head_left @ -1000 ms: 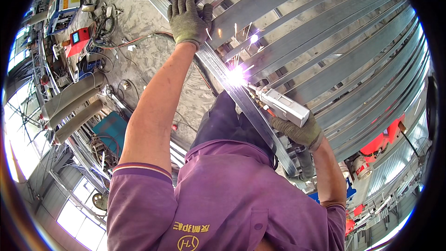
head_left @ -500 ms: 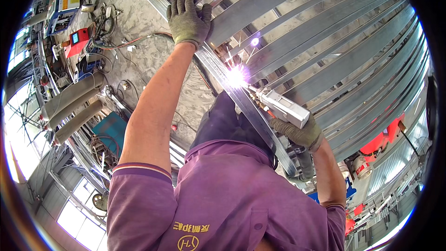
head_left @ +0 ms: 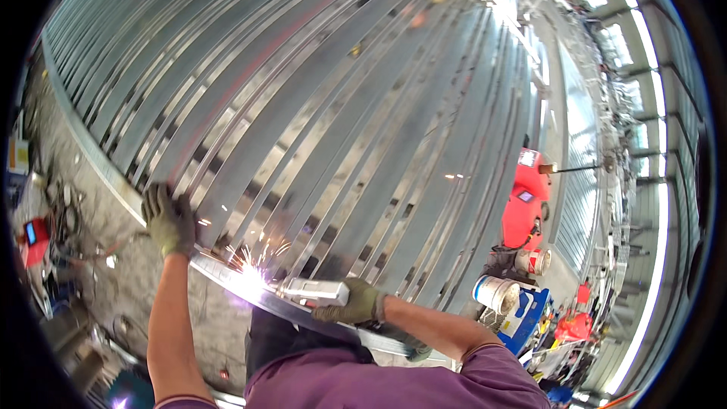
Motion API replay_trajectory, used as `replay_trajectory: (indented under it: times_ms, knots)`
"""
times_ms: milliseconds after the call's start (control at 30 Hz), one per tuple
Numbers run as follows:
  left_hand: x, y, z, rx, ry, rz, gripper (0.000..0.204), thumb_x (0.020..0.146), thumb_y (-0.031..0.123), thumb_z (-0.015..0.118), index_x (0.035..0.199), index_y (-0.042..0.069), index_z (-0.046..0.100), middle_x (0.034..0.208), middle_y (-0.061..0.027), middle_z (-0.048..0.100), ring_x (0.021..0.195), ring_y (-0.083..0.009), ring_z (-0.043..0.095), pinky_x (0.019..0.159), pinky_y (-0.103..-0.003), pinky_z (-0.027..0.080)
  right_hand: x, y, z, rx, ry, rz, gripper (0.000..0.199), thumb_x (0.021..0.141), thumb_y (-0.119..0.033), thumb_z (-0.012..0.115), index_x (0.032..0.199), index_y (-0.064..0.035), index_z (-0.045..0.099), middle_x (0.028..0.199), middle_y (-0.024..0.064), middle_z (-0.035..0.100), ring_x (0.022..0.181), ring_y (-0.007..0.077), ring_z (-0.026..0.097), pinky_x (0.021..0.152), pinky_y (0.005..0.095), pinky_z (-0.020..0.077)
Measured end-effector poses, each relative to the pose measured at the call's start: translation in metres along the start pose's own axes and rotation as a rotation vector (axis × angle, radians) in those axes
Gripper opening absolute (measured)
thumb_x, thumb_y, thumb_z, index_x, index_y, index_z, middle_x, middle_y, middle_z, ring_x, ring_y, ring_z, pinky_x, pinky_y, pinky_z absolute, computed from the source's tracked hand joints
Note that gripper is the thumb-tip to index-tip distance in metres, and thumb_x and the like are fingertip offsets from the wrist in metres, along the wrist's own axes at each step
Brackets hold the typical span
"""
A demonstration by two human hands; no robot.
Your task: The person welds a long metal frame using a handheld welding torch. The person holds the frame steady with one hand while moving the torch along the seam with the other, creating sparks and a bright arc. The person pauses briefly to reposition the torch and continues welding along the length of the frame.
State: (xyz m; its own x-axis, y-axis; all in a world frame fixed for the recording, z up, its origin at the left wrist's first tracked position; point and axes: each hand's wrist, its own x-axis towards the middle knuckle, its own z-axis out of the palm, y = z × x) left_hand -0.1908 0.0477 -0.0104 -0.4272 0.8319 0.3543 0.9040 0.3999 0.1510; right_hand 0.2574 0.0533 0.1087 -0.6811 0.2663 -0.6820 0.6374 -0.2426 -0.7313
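Note:
My left hand (head_left: 168,221), in a grey-green glove, lies on the edge rail of a large metal panel (head_left: 295,113), its fingers stretched and slightly apart. The gloved right hand (head_left: 354,303) is wrapped round a handheld welding torch (head_left: 316,290) with a pale boxy body. At the torch's tip, white-violet glare and sparks (head_left: 254,274) burst where the slats meet the edge rail (head_left: 227,276). Long grey slats run away from that rail with narrow gaps between them. The glare hides the weld spot itself.
To the right stand a red machine (head_left: 526,201), a white bucket (head_left: 496,294) and a blue case (head_left: 526,322). Another red device (head_left: 35,238) and tangled cables (head_left: 72,216) are at the left. Concrete floor shows through the gaps. My dark-trousered legs are just below the rail.
The view has swung, bringing more of the panel and the right side of the workshop into sight. My left hand still rests on the rail, and the torch still sparks in my right hand.

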Motion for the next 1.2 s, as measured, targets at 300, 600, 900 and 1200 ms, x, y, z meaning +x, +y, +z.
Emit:
replay_trajectory:
  times_ms: [300,600,900,1200]
  knots:
    - [-0.004,-0.005,-0.004,0.017,-0.059,-0.053,0.061,0.105,0.036,0.071,0.152,0.001,0.056,0.161,-0.025,0.057,0.156,-0.0461,0.046,0.131,-0.057,0.032,-0.008,-0.018,0.002,-0.028,0.066,0.136,0.069,0.087,-0.056,0.092,0.139,-0.0133,0.077,0.127,0.0126,0.082,0.117,0.0292,0.077,0.106,0.039,0.0569]
    - [-0.003,-0.007,-0.004,0.03,-0.061,-0.051,0.06,0.107,0.038,0.068,0.151,0.001,0.055,0.158,-0.0255,0.058,0.156,-0.0461,0.045,0.131,-0.058,0.032,-0.006,-0.018,0.001,-0.045,0.034,0.13,0.07,0.088,-0.058,0.09,0.141,-0.0148,0.076,0.128,0.0132,0.082,0.118,0.0316,0.077,0.106,0.0403,0.0564]
    - [-0.003,-0.006,-0.005,0.003,-0.03,-0.028,0.057,0.106,0.036,0.07,0.149,0.0,0.057,0.155,-0.0249,0.06,0.155,-0.0467,0.046,0.13,-0.059,0.034,0.0,0.005,0.007,-0.046,0.046,0.083,0.071,0.087,-0.06,0.09,0.14,-0.014,0.076,0.126,0.0132,0.082,0.118,0.0323,0.077,0.104,0.0408,0.0567]
    - [-0.003,-0.009,-0.001,0.013,-0.042,-0.04,0.06,0.106,0.038,0.07,0.15,0.0,0.057,0.157,-0.024,0.059,0.156,-0.0462,0.046,0.131,-0.059,0.033,0.001,0.013,0.01,-0.016,0.051,0.138,0.072,0.086,-0.06,0.091,0.139,-0.0141,0.077,0.125,0.013,0.082,0.117,0.0314,0.077,0.104,0.0409,0.0568]
